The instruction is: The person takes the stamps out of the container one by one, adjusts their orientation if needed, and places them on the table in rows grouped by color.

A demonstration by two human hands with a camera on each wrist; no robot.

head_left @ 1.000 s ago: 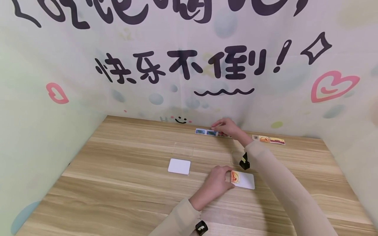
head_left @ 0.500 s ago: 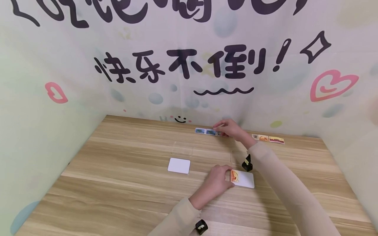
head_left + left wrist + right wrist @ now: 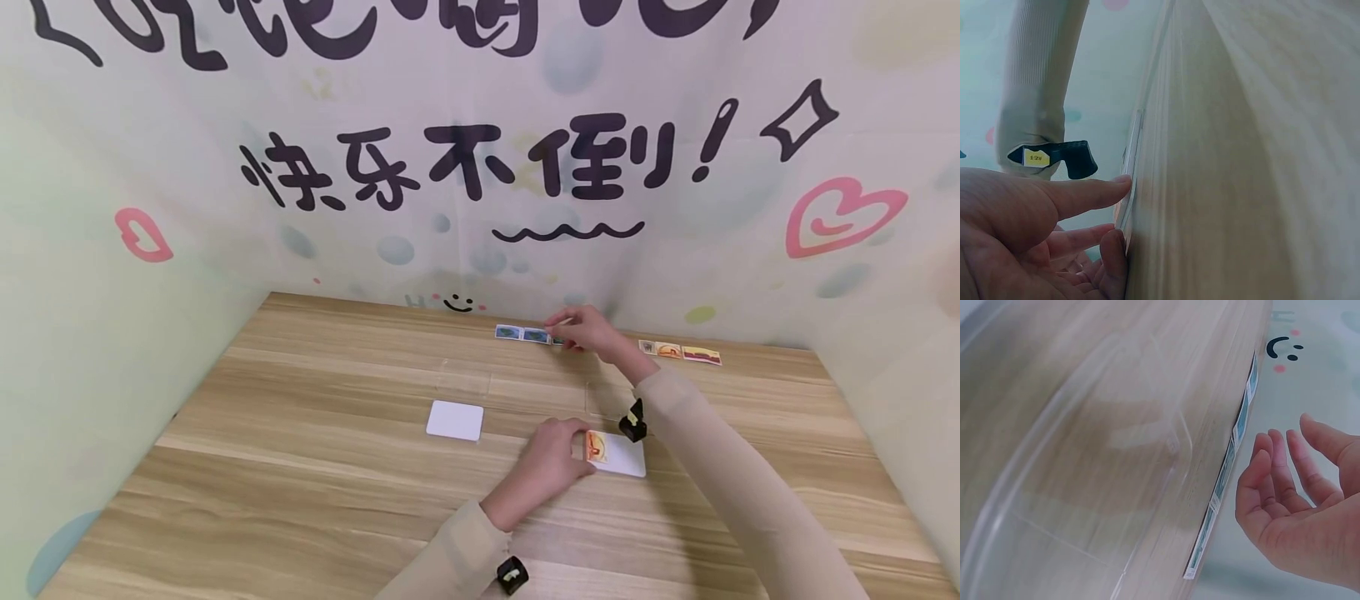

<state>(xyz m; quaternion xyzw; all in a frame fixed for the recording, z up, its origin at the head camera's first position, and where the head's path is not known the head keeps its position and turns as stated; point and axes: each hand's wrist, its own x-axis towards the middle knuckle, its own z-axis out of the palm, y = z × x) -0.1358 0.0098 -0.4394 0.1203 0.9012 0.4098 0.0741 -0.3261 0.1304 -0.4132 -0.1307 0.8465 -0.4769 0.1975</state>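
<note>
In the head view, my left hand [image 3: 551,462] holds a white card [image 3: 626,457] by its left edge, thumb at the near corner and a finger at the far one. An orange stamp [image 3: 597,447] lies on the card's left part. In the left wrist view, the thumb and fingers touch the thin edge of the card [image 3: 1130,169]. My right hand [image 3: 588,329] hovers over a row of blue-green stamps [image 3: 536,335] along the back edge. In the right wrist view, its fingers are loosely curled beside the stamps [image 3: 1225,465], with nothing between them.
A second white card [image 3: 455,421] lies to the left. Two clear plastic pieces [image 3: 462,382] are on the wooden table [image 3: 300,467]. Several more stamps [image 3: 669,351] lie at the back right. A printed wall [image 3: 360,258] rises behind the table's back edge.
My right hand has shifted slightly to the right along the stamp row. The left hand stays at the white card.
</note>
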